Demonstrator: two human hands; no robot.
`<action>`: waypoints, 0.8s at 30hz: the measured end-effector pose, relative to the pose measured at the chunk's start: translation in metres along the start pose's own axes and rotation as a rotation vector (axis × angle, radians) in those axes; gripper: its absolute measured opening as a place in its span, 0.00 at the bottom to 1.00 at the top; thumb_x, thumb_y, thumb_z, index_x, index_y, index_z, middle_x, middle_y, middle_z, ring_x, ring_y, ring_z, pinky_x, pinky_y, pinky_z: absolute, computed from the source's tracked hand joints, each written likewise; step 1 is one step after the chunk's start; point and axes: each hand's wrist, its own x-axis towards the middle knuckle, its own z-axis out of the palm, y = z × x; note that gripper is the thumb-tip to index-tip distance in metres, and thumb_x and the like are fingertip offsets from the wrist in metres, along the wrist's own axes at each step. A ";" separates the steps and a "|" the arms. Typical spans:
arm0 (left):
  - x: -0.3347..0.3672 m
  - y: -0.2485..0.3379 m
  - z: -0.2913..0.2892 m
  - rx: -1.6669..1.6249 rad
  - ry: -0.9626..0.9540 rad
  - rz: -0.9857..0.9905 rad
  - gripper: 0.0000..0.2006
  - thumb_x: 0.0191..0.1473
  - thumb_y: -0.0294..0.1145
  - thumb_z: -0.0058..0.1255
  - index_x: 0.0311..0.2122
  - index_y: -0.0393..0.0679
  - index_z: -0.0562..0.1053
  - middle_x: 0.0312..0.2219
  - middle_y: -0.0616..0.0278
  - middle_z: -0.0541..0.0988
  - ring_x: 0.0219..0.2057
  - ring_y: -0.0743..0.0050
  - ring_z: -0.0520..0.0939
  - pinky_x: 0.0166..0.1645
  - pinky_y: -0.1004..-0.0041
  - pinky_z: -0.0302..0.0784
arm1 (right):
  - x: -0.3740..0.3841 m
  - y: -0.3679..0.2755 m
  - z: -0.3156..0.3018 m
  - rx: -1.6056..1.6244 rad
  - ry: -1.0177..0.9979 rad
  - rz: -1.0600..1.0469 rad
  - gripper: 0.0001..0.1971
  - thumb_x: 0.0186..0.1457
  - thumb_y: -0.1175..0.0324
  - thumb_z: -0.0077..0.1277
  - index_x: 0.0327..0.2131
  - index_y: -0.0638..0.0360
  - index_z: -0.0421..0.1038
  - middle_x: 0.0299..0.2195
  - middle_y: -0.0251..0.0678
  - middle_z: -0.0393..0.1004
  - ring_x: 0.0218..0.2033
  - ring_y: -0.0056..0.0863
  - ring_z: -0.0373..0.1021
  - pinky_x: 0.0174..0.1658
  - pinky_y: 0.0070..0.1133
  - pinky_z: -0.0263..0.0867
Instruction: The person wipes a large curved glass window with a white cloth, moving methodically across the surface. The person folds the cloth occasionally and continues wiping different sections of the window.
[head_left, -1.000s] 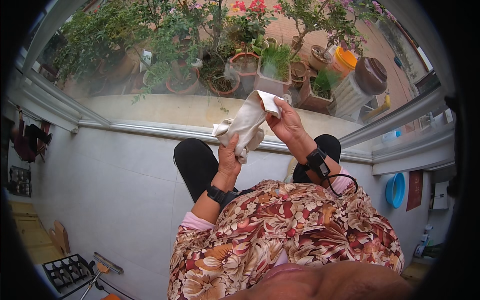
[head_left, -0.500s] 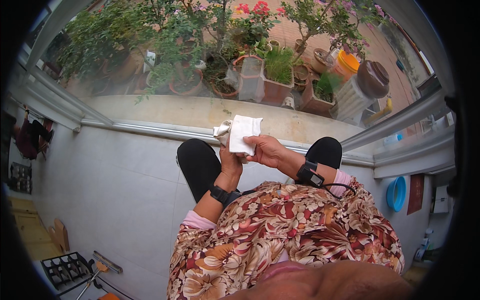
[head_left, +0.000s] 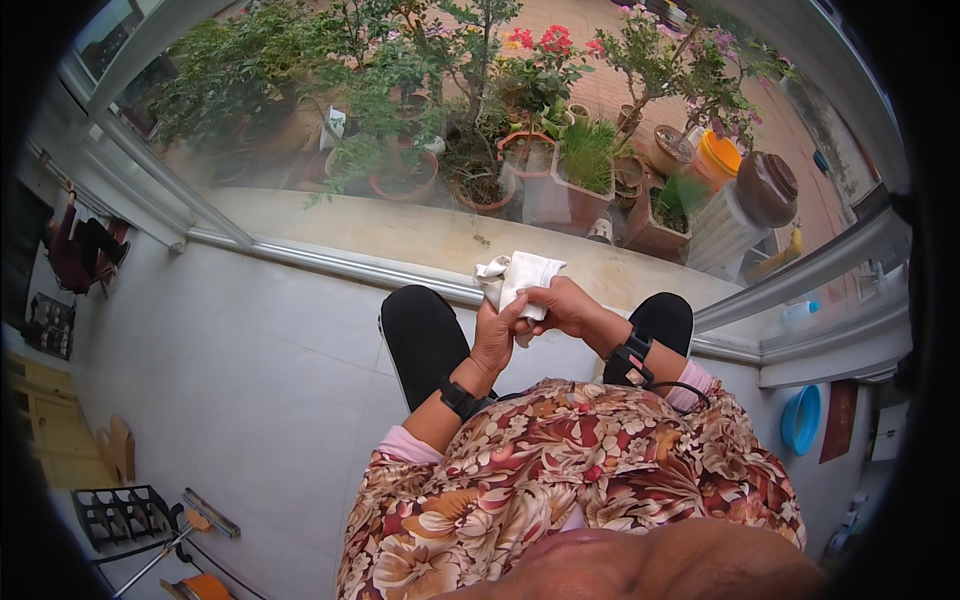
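Observation:
Between my knees, in front of the window track, my two hands hold a white folded cloth [head_left: 528, 276]. My left hand [head_left: 496, 334] is closed round its lower left side, with the thumb pressed on it. The fingers of my right hand [head_left: 566, 304] pinch its right side, the thumb lying across the front. Both hands meet at the bottom of the cloth, and a loose corner hangs below them. Rumpled folds show at the cloth's upper left. Most fingertips are hidden behind the fabric.
A glass window with a silver track [head_left: 360, 270] stands ahead, with potted plants [head_left: 580, 170] beyond it. At lower left are a black rack [head_left: 125, 520] and a mop [head_left: 210, 512]. A blue basin [head_left: 800, 420] is at right. Another person [head_left: 75, 240] sits far left.
The view has shifted, so the scene sits further right. My right hand has come closer to my left, and the cloth's flat front is now more bunched between them.

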 end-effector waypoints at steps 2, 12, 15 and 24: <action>0.000 0.000 -0.001 -0.065 0.091 -0.004 0.21 0.61 0.33 0.58 0.56 0.39 0.70 0.44 0.63 0.79 0.40 0.75 0.82 0.43 0.73 0.80 | -0.001 0.000 -0.005 -0.103 -0.057 0.023 0.16 0.63 0.66 0.51 0.47 0.70 0.72 0.32 0.43 0.83 0.26 0.30 0.81 0.23 0.22 0.76; 0.005 0.021 -0.014 -0.251 0.218 0.070 0.22 0.62 0.35 0.56 0.58 0.38 0.70 0.49 0.60 0.79 0.50 0.68 0.81 0.56 0.67 0.77 | 0.009 0.038 -0.057 0.087 -0.345 0.192 0.18 0.66 0.57 0.53 0.48 0.63 0.72 0.42 0.49 0.82 0.37 0.35 0.82 0.28 0.20 0.75; 0.007 0.031 -0.016 -0.284 0.228 0.116 0.25 0.62 0.38 0.58 0.60 0.37 0.69 0.52 0.60 0.78 0.52 0.68 0.80 0.59 0.67 0.75 | 0.021 0.065 -0.072 0.178 -0.178 0.212 0.17 0.66 0.58 0.53 0.48 0.62 0.71 0.44 0.48 0.82 0.40 0.34 0.81 0.33 0.21 0.76; 0.011 0.075 -0.029 -0.219 0.257 0.302 0.23 0.59 0.27 0.60 0.59 0.39 0.69 0.52 0.63 0.78 0.52 0.68 0.79 0.58 0.68 0.75 | 0.046 0.104 -0.103 0.168 0.083 0.192 0.14 0.64 0.62 0.53 0.47 0.60 0.71 0.45 0.44 0.80 0.39 0.30 0.79 0.43 0.25 0.76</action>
